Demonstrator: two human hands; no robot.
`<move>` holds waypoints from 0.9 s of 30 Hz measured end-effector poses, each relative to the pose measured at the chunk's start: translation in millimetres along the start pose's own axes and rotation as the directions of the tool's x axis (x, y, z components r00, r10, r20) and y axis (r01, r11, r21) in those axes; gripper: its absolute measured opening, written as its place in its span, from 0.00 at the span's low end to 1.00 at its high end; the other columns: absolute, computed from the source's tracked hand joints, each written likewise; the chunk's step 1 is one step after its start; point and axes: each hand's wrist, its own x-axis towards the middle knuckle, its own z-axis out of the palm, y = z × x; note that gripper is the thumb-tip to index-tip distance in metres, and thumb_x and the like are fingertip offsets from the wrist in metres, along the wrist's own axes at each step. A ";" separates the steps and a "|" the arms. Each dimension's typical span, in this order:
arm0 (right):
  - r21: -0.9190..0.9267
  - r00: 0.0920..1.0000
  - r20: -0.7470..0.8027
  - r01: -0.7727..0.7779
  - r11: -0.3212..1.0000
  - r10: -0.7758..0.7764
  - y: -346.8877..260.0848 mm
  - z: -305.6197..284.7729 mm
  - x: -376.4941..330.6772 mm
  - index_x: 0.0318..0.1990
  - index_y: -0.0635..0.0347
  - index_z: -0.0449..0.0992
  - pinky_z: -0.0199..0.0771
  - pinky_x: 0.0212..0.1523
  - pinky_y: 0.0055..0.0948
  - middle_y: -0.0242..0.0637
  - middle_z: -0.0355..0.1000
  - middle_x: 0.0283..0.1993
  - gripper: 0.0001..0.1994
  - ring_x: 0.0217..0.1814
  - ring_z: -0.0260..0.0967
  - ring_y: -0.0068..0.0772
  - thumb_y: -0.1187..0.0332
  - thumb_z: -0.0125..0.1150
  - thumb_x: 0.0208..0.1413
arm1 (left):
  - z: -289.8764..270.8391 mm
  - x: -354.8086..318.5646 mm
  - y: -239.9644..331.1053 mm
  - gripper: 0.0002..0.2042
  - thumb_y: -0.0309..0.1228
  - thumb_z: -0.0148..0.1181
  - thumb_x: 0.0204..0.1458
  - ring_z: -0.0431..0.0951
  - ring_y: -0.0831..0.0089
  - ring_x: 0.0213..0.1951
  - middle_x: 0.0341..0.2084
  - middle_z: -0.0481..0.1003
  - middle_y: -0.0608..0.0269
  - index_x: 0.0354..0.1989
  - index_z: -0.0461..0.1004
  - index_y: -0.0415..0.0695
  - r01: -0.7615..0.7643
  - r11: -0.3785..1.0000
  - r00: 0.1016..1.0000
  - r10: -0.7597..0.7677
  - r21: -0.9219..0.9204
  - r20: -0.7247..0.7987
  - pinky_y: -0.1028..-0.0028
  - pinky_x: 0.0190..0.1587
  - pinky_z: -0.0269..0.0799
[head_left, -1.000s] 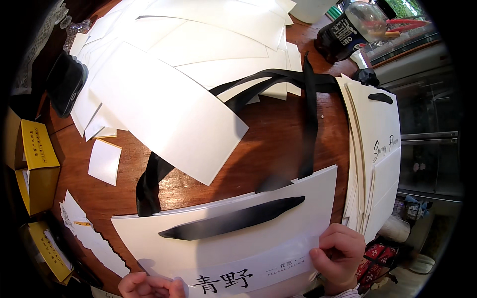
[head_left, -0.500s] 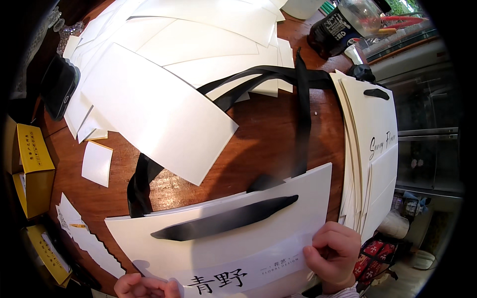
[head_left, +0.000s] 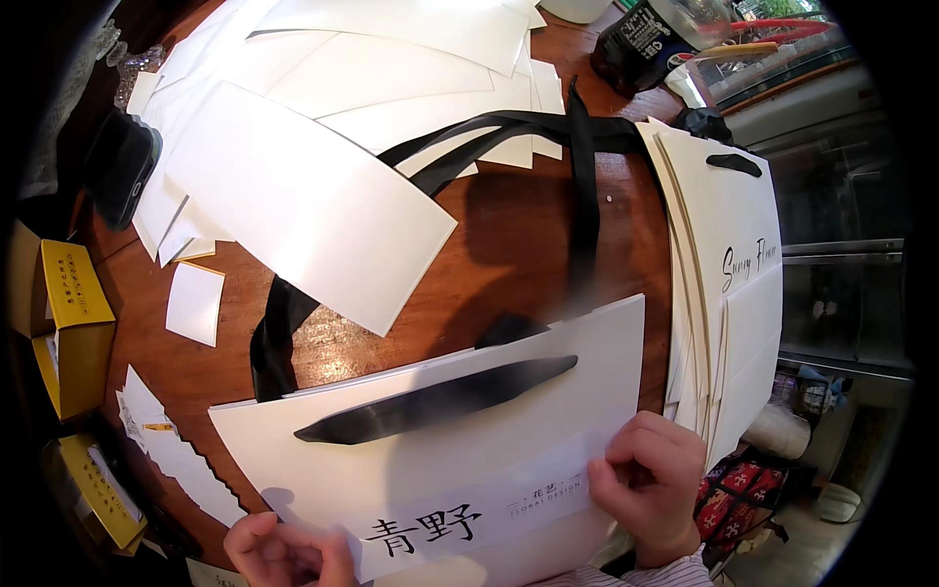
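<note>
A white paper bag lies at the table's near edge, its black ribbon handle looped across the front. Over the bag's lower front stretches a translucent sticker strip with black lettering. My right hand is closed at the strip's right end, thumb and curled fingers pinched together. At the lower left, my left hand has curled fingers by the strip's left end; its exact grip is partly hidden by the lower edge. Whether the strip touches the bag all along, I cannot tell.
A stack of white bags stands at the right. Loose white sheets cover the far left, with black ribbons trailing beside them. A dark bottle stands at the back; a phone and yellow boxes lie left.
The whole scene sits slightly higher and further left in the picture. Both hands still hold their places at the strip's ends, over the bag.
</note>
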 end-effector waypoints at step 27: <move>-0.072 0.965 -0.146 0.207 0.976 -0.216 5.6 -2.0 -20.6 0.19 0.66 0.69 0.68 0.25 0.33 0.42 0.68 0.20 0.10 0.21 0.67 0.40 0.71 0.63 0.42 | -9.7 2.1 -8.6 0.12 0.20 0.57 0.46 0.62 0.86 0.19 0.18 0.66 0.71 0.40 0.69 0.37 -0.235 0.966 0.971 0.228 0.112 0.067 0.84 0.22 0.59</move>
